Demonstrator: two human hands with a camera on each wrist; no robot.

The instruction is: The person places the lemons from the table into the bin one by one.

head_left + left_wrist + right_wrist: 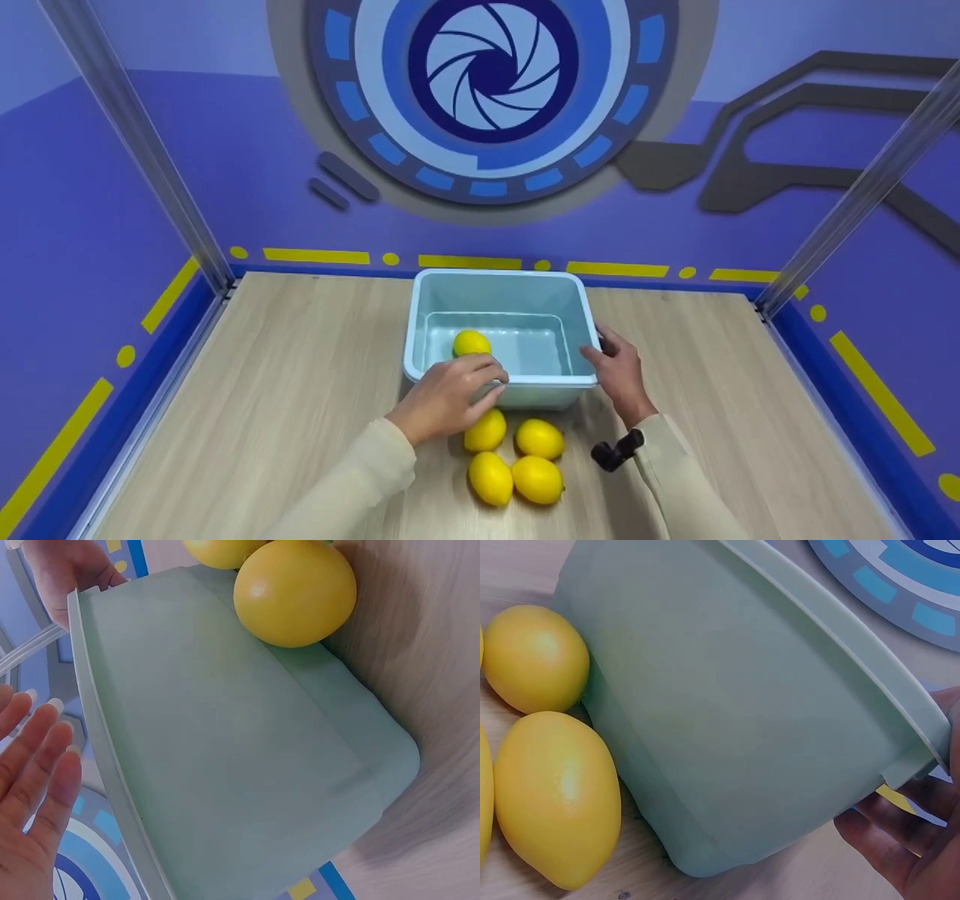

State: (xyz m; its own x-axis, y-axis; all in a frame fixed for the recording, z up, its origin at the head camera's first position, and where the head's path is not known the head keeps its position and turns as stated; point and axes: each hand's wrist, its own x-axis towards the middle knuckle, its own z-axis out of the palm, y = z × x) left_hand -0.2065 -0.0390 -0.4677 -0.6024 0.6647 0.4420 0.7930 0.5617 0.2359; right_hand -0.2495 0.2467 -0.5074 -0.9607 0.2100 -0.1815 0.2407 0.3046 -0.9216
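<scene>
I have the pale blue-green bin [502,294] standing on the table [315,375], its hollow facing up, and I take it as my landmark. One yellow lemon [472,342] rests inside it, toward the bin's left wall and partly hidden by the near rim and a hand. In front of the bin I count four more lemons in two rows. In the row closer to the bin sit a left lemon [485,432], partly covered by the thumb, and a right lemon [540,439], with a gap between them. Farther out from the bin, a front left lemon [491,478] and a front right lemon [538,481] lie side by side, appearing to touch.

My left hand [450,394] is over the bin's near rim, just this side of the lemon inside. Its fingers are extended and loose in the left wrist view, and it grasps nothing. My right hand [619,373] grips the bin at its right side, thumb over the rim and fingers beneath the outer edge.

Pale sleeves [360,476] come in from the near side of the bin, and a black device [616,450] sits at the right wrist. Beyond the bin I see a blue-purple wall [202,165] with a round shutter graphic [493,73], and metal posts slant up to the bin's far left [142,150] and far right [862,187].
</scene>
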